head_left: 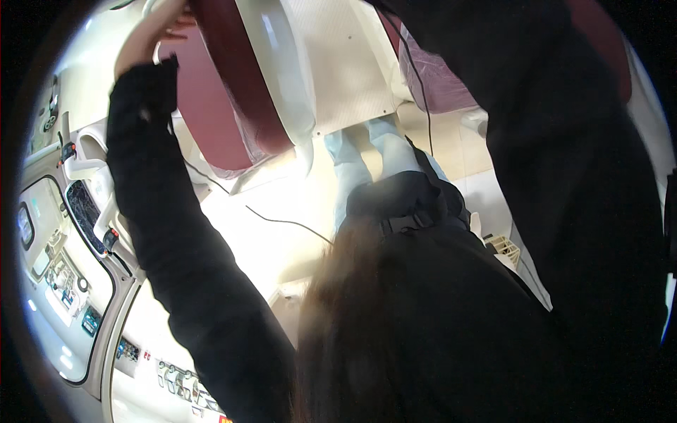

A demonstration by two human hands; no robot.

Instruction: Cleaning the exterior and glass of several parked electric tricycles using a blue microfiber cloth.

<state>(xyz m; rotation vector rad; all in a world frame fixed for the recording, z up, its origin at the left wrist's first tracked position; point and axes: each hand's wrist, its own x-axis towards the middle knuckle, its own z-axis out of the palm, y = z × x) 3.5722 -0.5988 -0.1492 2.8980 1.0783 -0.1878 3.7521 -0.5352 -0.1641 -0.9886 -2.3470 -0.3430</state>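
One rounded window (77, 331) curves along the far left, with white fittings (88, 169) beside it. The left sleeve (166, 211), black, runs from the lower middle up to the top left corner. There the left hand (155, 32) is partly cut off by the upper edge; a few fingers show, pointing right, but I cannot tell how wide the hand is or whether it holds anything.

The red seat (201, 106) lies just to the right of that hand and below it, its long axis slanting from the upper edge down and to the right. The fingers overlap its upper end; whether they touch it is unclear. The left hand is the nearer one.

Farther right, a thin black cable (282, 221) crosses the bright floor, brown hair (328, 331) hangs in front of the body, and a pale panel (352, 63) stands above light blue trousers (345, 173). Beyond is a plastic-wrapped seat (434, 77), then a beige grille (504, 247) low down. On the right, the black right sleeve (564, 176) runs up to the top edge; the right hand is out of view, so its state cannot be told.

No brand, label or writing is clear enough to read.
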